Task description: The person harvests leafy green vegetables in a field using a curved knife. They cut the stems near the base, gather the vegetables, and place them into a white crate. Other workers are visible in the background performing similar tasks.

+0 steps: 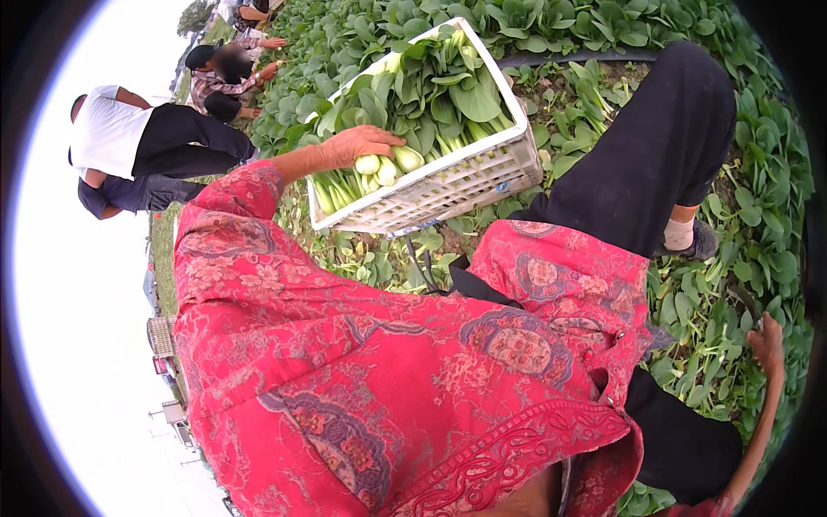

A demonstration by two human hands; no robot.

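My left hand (360, 146) is closed over a bunch of pale-stemmed greens (379, 170), my fingers curled across the top and the rounded white stem ends showing beneath them; the bunch is at the near left part of a white slatted crate (474, 183), over its rim. More leafy greens (444, 90) fill the crate, their broad leaves reaching the far rim. Well apart, on the right, my right hand (765, 342) is clamped on the handle of a thin curved tool (743, 300), its dark blade standing out against the leaves. My red patterned shirt (370, 362) covers much of the near side, and my bent knee in black trousers (655, 142) rises just to the right of the crate. Green field plants (603, 21) spread across the far side and down the right. On the far left, a person in a white top (112, 129) bends forward, and beyond, a person in a dark cap (224, 82) is low beside the plants
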